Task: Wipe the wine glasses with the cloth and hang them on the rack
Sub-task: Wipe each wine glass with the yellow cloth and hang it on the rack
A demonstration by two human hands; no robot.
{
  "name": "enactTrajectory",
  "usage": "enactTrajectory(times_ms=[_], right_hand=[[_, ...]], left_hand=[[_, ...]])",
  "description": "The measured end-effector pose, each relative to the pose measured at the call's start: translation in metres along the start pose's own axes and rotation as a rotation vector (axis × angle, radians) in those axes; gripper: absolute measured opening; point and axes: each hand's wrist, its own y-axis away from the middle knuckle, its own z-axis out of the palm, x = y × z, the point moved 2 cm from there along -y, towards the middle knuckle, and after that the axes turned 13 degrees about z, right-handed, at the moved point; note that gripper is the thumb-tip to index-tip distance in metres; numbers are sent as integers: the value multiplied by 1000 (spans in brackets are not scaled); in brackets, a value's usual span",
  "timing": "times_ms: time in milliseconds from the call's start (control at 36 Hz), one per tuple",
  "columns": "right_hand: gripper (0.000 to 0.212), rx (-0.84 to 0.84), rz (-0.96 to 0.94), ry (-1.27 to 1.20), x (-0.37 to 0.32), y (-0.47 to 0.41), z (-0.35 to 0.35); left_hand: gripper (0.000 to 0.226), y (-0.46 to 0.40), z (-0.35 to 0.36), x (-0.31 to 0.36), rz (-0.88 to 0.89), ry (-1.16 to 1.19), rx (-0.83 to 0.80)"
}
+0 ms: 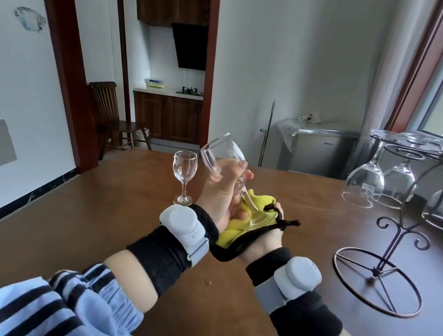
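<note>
head view shows a wine glass (pixel 223 155) held tilted above the table (pixel 98 223), its mouth up and to the left, its stem slanting down to the right. left hand (pixel 221 192) grasps the bowl, thumb across the glass near the stem. right hand (pixel 260 227) lies below it, palm up, clenched round a yellow cloth (pixel 259 202) bunched about the foot and lower stem; a black cord (pixel 277 221) crosses that hand. both wrists wear black bands with grey devices. a second glass (pixel 184 176) stands upright on the table just left of the hands, apart from them. at the right, a dark metal rack (pixel 398 232) stands on the table on a ring base, with several glasses (pixel 365 181) hanging upside down from its top. behind the table are a chair (pixel 110 116) and a kitchen doorway.
</note>
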Motion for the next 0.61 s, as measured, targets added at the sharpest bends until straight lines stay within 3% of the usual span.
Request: enactTrajectory(times_ms=[111,194,306,417,472,528,611], right_hand=[[76,-41,16,29,0,4,-7],[72,-18,16,48,-2,11,-8],[44,123,-22,101,-6,15,-4],[35,329,21,133,-1,4,-10],[43,386,19,171,1,0,-11],[39,362,-41,177,-1,4,-7],[31,304,-79,187,-10,12,-7]], left_hand=[[35,-5,6,12,243,-56,-121],[56,-9,4,14,305,-137,-223],[52,-14,-3,8,309,-255,-249],[50,-12,-2,-4,274,-282,-291],[52,-8,-2,-6,256,-287,-292],[52,-7,-3,-6,228,-236,-274],[33,-6,-7,0,173,-173,-216]])
